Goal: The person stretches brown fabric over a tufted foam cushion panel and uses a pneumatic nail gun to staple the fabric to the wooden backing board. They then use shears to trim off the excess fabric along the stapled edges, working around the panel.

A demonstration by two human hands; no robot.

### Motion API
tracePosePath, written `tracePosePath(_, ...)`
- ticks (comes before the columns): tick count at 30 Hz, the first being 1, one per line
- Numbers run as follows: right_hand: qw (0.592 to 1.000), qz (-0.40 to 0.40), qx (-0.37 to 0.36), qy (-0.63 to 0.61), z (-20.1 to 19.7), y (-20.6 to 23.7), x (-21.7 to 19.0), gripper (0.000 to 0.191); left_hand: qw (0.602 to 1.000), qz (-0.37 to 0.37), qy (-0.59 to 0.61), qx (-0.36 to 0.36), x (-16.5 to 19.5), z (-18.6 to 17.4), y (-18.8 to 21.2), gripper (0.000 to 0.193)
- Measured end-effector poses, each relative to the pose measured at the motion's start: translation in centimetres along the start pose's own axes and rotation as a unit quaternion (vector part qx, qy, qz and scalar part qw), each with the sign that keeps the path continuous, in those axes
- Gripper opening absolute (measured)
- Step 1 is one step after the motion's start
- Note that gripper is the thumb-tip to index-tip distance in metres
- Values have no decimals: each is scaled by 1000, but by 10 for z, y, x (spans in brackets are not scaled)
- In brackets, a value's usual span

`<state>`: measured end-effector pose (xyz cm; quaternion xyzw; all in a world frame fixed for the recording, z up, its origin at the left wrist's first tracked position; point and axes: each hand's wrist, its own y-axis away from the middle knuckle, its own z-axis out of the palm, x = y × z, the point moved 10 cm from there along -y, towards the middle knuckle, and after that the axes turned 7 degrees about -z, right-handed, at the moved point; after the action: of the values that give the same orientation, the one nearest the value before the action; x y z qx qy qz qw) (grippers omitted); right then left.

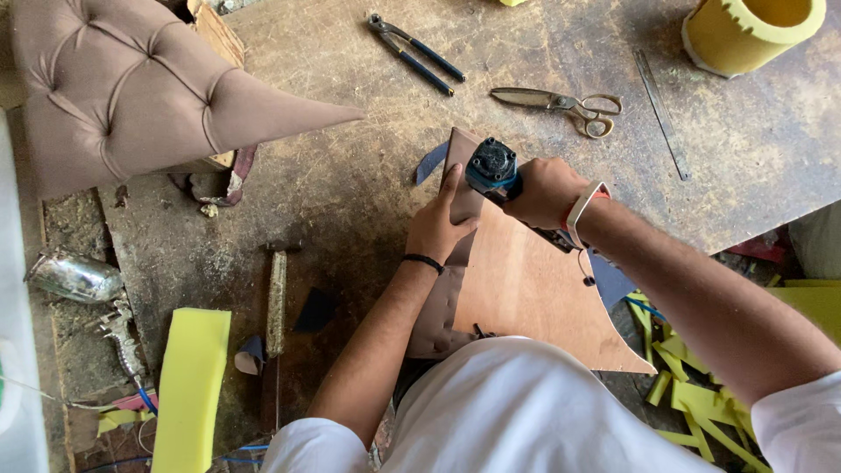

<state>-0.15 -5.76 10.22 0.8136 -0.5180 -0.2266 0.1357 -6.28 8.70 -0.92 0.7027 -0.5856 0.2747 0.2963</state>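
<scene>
1. Two bare hands work on a triangular plywood panel (534,289) that lies on the worn wooden workbench (350,184), its narrow end pointing away from the person and its wide end against the white shirt.
2. The left hand (438,226) lies flat on the panel's left edge, fingers pressed together and stretched forward, pinning brown fabric (438,307) that wraps that edge.
3. The right hand (545,191) is closed in a fist around the grip of a blue-and-black staple gun (492,168), whose head stands on the panel's narrow end, just beside the left fingertips. A white wristband sits on that wrist.
4. A dark blue scrap (431,162) pokes out from under the panel's tip.
5. Beyond the panel lie scissors (561,105) and black-handled pincers (416,52), well apart from both hands, with a thin metal ruler (661,114) to the right.
6. A yellow foam roll (753,31) stands at the far right corner.
7. A tufted brown cushion piece (131,88) fills the far left.
8. To the near left lie a hammer (277,298), a yellow foam slab (191,385) and a shiny metal spray gun (79,280).
</scene>
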Motion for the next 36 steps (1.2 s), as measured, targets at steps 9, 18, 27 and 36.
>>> tracePosePath(9, 996, -22, -81, 32, 50, 15, -11, 32, 972, 139, 185, 50, -18, -16, 26, 124)
tracePosePath(18, 990, -7, -141, 9, 86, 37, -34, 28, 918, -178, 317, -156, -102, 65, 81, 75)
tracePosePath(27, 988, -33, -154, 3, 106, 56, -39, 30, 932, -123, 327, -101, -82, 43, 79, 50)
tracePosePath(36, 995, 64, -18, -76, 80, 70, 71, 41, 879, -245, 410, 11, -168, -12, 95, 46)
